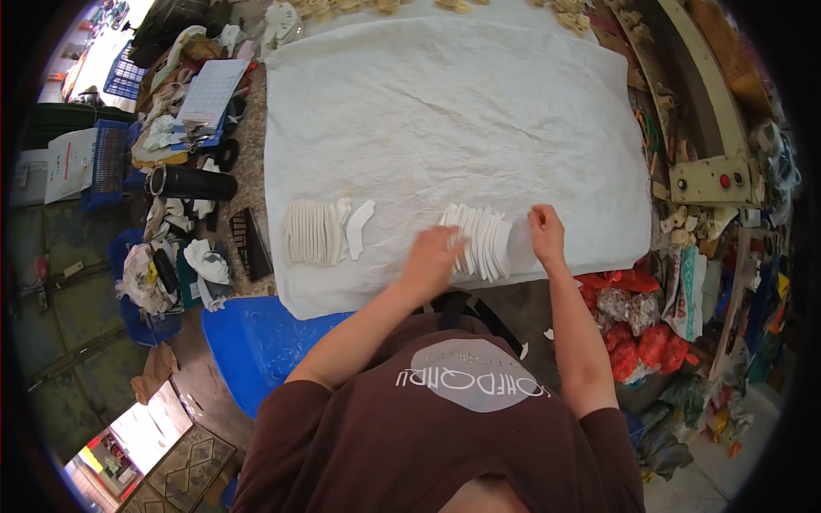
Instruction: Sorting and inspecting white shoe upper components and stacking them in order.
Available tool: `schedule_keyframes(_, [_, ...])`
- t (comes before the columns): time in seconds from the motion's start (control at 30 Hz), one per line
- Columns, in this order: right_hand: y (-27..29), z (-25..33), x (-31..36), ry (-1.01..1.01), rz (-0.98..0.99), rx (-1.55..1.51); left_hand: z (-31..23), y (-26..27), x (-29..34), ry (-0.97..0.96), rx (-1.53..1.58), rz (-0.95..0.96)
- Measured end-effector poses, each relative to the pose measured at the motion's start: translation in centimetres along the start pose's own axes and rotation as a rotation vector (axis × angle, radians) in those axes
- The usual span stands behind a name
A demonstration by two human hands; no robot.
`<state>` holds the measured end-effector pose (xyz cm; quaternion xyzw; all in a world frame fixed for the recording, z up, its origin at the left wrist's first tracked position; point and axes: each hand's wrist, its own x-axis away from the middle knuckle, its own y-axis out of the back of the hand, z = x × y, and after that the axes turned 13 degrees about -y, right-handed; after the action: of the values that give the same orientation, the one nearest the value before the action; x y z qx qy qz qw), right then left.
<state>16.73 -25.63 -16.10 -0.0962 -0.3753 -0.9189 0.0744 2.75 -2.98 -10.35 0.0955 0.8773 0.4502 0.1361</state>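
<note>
As fingers point(444, 235) touch strips point(489, 244), basket point(156, 329) of rags point(143, 280), perhaps

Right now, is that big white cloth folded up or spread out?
Spread out: the white cloth lies broadly flat, lightly wrinkled, with two rows of pale pieces on it.

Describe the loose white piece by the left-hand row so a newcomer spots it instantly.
On the big white cloth, go to the near left corner, where a row of off-white pieces sits packed together. Just right of it lies the loose white piece. Its broad, bent face shows, whereas its neighbours show mostly edges.
</note>
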Motion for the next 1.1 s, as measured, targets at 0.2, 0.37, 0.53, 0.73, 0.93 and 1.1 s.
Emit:
schedule_keyframes(0.2, [0.9,-0.5,4.2,-0.114,0.012,-0.172,8.7,3.7,6.8,0.414,-0.501,-0.154])
schedule_keyframes(0.37, [0.6,0.5,5.8,-0.138,0.045,-0.242,9.8,2.8,6.8,0.539,-0.641,0.093])
schedule_keyframes(0.53, [1.5,3.2,6.8,-0.103,0.035,-0.209,9.4,4.3,6.3,0.552,-0.521,0.167])
schedule_keyframes(0.73, [1.7,6.8,9.0,-0.159,0.217,-0.404,2.4,7.7,3.6,0.235,-0.025,-0.188])
schedule_keyframes(0.93, [1.1,12.9,12.9,-0.502,0.822,-0.884,-3.5,7.4,1.6,-0.354,-0.124,-0.349])
schedule_keyframes(1.1, [2.0,13.2,13.8,-0.320,0.601,-0.707,-4.9,5.9,2.0,-0.011,0.126,-0.546])
